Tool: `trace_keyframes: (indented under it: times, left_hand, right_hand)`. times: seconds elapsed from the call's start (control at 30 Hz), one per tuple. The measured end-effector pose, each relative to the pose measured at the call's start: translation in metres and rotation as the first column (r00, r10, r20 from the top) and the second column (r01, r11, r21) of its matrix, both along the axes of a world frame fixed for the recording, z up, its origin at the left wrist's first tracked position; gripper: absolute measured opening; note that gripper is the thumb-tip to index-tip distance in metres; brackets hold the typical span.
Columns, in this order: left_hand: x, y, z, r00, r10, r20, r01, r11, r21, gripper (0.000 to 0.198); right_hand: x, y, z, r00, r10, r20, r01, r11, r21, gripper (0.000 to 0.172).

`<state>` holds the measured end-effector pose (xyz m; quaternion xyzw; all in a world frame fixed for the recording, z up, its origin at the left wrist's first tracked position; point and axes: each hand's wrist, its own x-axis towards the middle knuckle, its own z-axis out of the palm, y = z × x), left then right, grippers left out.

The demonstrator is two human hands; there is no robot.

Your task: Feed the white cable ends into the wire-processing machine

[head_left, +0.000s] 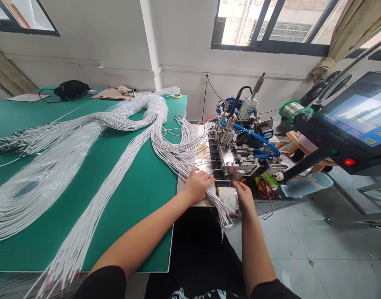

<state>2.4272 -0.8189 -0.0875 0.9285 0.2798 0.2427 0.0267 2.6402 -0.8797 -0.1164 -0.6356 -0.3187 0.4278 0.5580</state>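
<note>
A single white cable (223, 181) runs straight between my two hands at the front of a wire-processing machine (229, 153). My left hand (198, 185) is closed on this cable at its left, above a loose bundle of white cables (174, 155). Pinched fingers of my right hand (244, 194) hold the cable's right end, just below the machine's metal head; the tip itself is hidden. Loose cable ends (226, 218) with reddish tips hang over the table edge below my hands. Beside my right hand lies a whitish roll (228, 197).
More white cables, partly in clear plastic wrap (157, 106), spread over the green table (140, 224). Right of the machine are red-handled scissors (265, 189), a clear bluish container (307, 185), a solder wire spool (296, 111) and a screen on an arm (358, 116).
</note>
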Motion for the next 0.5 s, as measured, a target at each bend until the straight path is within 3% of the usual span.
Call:
trace_keyframes:
  times: [0.2,0.5]
  left_hand:
    - [0.001,0.002,-0.005,1.0,0.001,0.007,-0.001,1.0,0.027,0.045]
    - [0.001,0.003,-0.006,1.0,-0.006,0.008,0.006,1.0,0.03,0.043]
  right_hand:
    - [0.005,0.001,0.009,0.996,0.083,0.019,-0.083,0.996,-0.015,0.045]
    - [0.011,0.003,0.005,0.99,0.134,0.032,-0.135,0.99,0.032,0.041]
